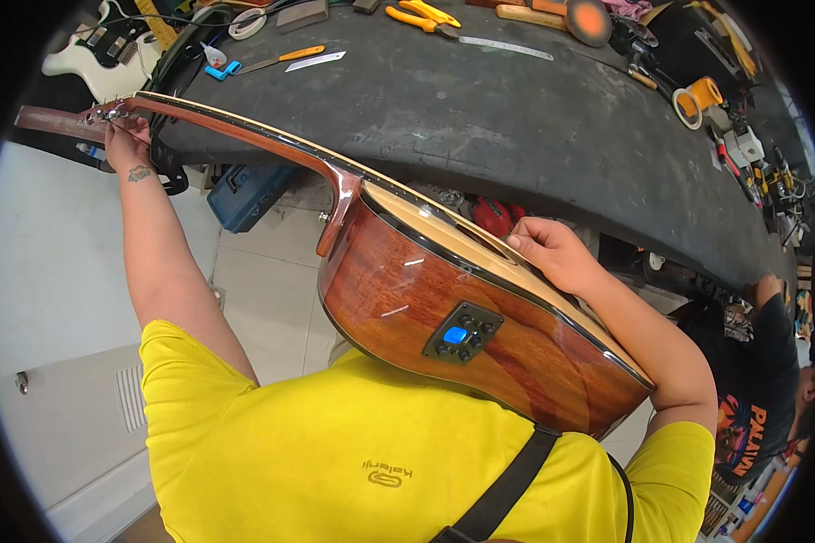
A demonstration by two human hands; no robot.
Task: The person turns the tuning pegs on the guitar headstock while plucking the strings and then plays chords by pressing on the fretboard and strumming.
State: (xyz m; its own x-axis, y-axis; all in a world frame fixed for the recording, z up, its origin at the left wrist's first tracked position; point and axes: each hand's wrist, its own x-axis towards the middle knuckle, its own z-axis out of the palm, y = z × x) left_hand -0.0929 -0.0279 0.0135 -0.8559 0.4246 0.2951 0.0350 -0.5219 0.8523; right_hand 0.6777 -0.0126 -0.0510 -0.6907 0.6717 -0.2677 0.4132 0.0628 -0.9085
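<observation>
An acoustic guitar with glossy reddish-brown sides [380, 290] rests against my body, its pale top turned away from me. A black control panel [462, 332] with a blue display is set in its side. My left hand [125, 140] is at the headstock, fingers closed around a metal tuning peg [110, 115]. Over the strings near the soundhole, my right hand [548, 253] has curled fingers, thumb and forefinger together; whether anything is between them is hidden. My right forearm lies across the guitar's body.
A dark curved workbench [516, 118] holds orange pliers [417, 20], a steel ruler [507, 47], files and tape rolls. A blue toolbox [244, 195] sits below it. A white electric guitar [81, 68] lies upper left. Another person in dark clothing [761, 380] is at the right.
</observation>
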